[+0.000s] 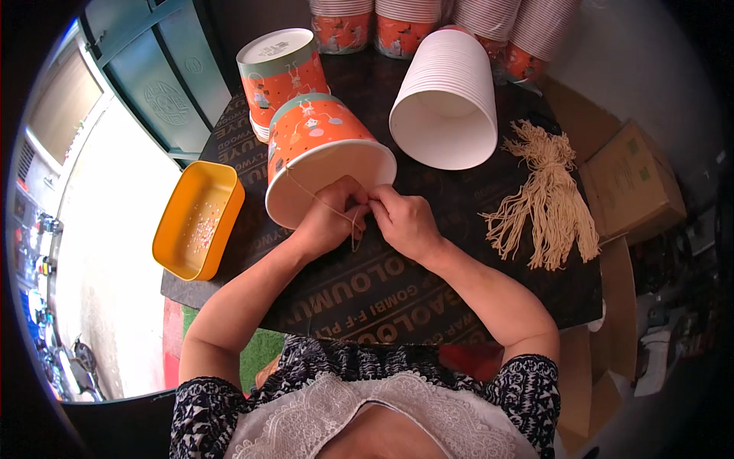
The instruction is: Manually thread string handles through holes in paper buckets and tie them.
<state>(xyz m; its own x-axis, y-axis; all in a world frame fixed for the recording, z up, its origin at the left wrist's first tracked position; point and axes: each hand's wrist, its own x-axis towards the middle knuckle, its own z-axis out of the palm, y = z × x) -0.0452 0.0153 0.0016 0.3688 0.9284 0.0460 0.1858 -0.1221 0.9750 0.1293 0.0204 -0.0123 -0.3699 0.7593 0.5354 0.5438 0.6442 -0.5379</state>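
Pinching a thin beige string (353, 222) between them, the left hand (332, 218) and the right hand (404, 220) are brought together at the open rim of an orange printed paper bucket (321, 157), which lies on its side on the dark printed counter (382, 298). Both hands are closed on the string, fingertips nearly touching; one end of it is seen running up along the bucket's wall, and a small loop hangs below the fingers. Just behind the tipped bucket an upright stack of the same orange paper buckets (279, 73) is set, and to the right a nested stack of white paper buckets (449, 99) is laid with its mouth toward the person. A bundle of beige cut strings (549, 199) is spread well to the right, and a yellow plastic tray (199, 218) holding small pale beads (too small to tell exactly) sits at the counter's left edge. More stacked buckets (397, 27) line the far side. The string could likely slip from the pinch if tension is lost, and the paper rim might be torn or the bucket rolled by too hard a pull.
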